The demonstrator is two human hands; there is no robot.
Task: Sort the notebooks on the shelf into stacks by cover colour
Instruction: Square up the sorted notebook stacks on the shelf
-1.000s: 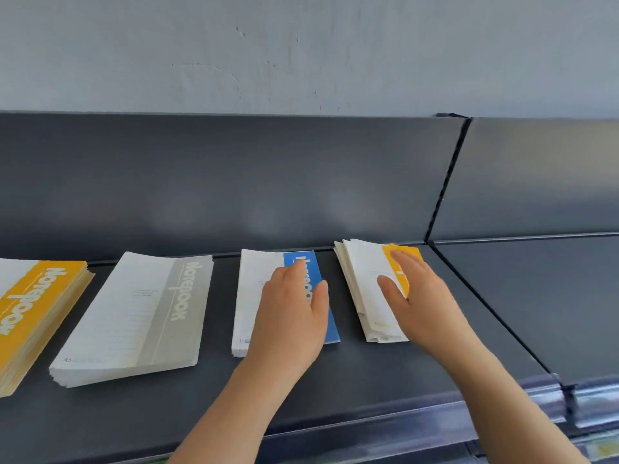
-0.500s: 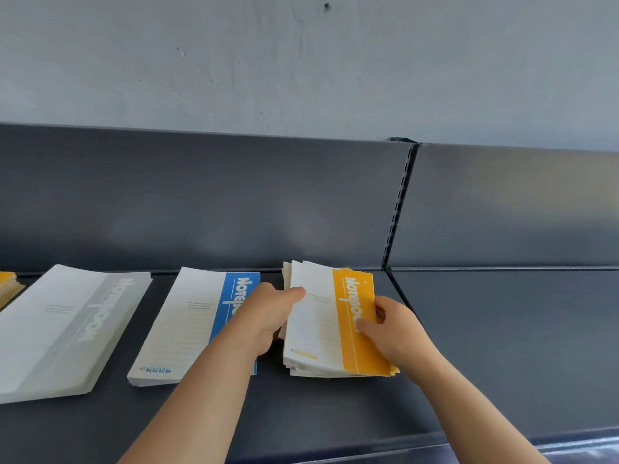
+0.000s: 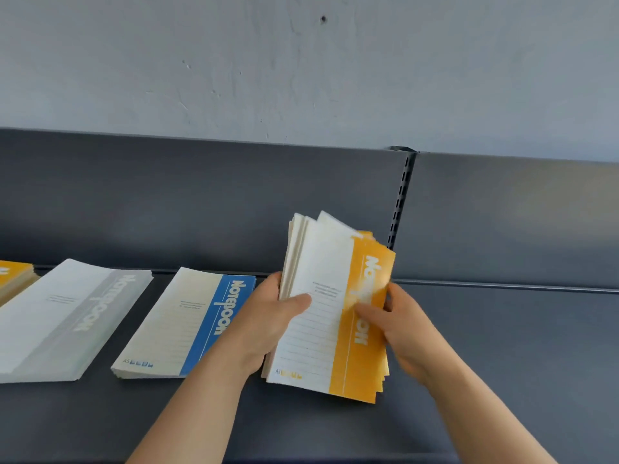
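One dark matte shelf under a scuffed grey wall. Left hand and right hand grip fanned yellow notebooks.

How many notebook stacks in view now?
4: cropped yellow stack far left, grey stack next, blue stack centre, held yellow stack between left hand and right hand. More may lie off-frame.

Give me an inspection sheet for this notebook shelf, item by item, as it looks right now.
Surface: dark grey shelf.
Job's things: yellow notebook bundle, fanned, tilted up; blue stack, grey stack and yellow stack lie flat to its left.
Clutter: nothing seen.
Hands: left hand grips the bundle's left edge; right hand, blurred, holds its right edge.
Cables: nothing seen.
Surroundings: grey back panel, slotted upright, pale wall.
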